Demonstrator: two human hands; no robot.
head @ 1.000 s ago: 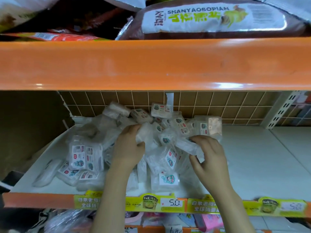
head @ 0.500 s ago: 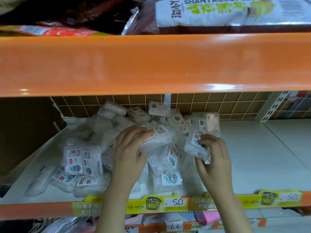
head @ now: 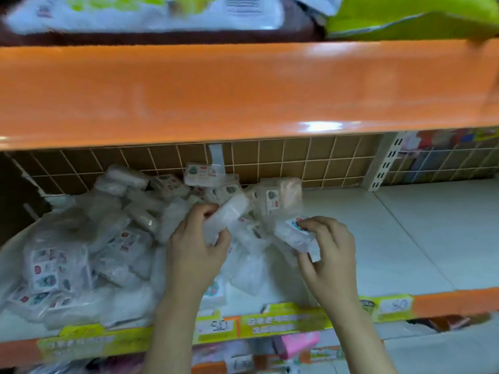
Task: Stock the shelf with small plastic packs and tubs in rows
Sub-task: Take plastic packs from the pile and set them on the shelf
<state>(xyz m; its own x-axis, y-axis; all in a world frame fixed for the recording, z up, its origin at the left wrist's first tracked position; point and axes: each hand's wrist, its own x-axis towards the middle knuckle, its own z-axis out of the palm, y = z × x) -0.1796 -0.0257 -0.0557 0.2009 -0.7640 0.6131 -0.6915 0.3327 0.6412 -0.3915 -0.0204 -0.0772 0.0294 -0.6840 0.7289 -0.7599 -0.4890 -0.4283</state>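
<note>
- Your left hand [head: 198, 249] grips a long translucent plastic tub [head: 229, 215] above the heap of clear labelled packs [head: 89, 252] on the white shelf [head: 391, 238]
- Your right hand [head: 328, 255] pinches a small labelled clear pack [head: 293, 234] beside it

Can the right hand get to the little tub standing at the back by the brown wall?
Probably yes: the right hand already grips a pack, but the tub stands uncovered just beyond it.

The left grip [head: 201, 244] holds a tub [head: 226, 215] over the heap of packs [head: 89, 247], most of it lying to its left on the shelf [head: 405, 238]. The right grip [head: 328, 251] holds a pack [head: 293, 234] just right of the heap; bare shelf lies beyond it.
</note>
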